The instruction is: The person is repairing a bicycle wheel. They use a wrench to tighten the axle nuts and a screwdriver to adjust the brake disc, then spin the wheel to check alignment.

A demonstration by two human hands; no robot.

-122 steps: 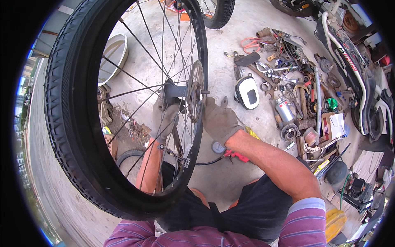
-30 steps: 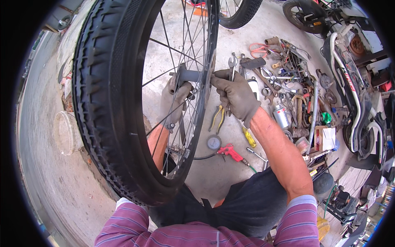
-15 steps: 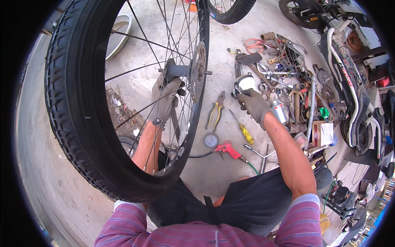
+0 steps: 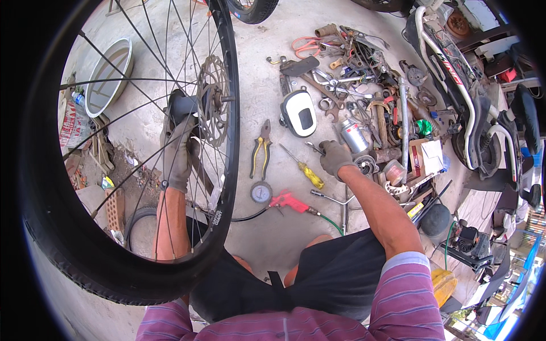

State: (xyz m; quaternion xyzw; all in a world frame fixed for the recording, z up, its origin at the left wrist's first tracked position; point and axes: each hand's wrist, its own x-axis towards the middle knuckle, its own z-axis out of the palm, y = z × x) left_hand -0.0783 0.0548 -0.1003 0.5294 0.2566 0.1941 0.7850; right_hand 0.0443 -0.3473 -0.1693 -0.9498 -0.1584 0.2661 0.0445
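A bicycle wheel [image 4: 211, 233] with a knobby black tire and a disc brake rotor [image 4: 218, 126] stands upright at my left. My gloved left hand [image 4: 180, 153] reaches behind the spokes and is closed round the dark hub [image 4: 183, 106]; the spokes partly cover its fingers. Over the floor at the right, my gloved right hand [image 4: 336, 159] is closed, with the end of a small metal piece poking out past its fingers. Its kind does not show. Close by are a silver spray can [image 4: 354, 136] and a white rounded device [image 4: 299, 112] with a dark panel.
Pliers [image 4: 261, 152], a yellow screwdriver [image 4: 310, 174] and a red inflator gun [image 4: 290, 200] with a round gauge [image 4: 261, 194] lie before me. Heaped tools [image 4: 364, 85] spread beyond. A metal basin [image 4: 109, 77] stands left, a motorbike frame [image 4: 449, 68] right.
The view has shifted, so most things sit further left. My right hand has drawn back toward me from the white device, which now shows fully. My left hand stays at the hub.
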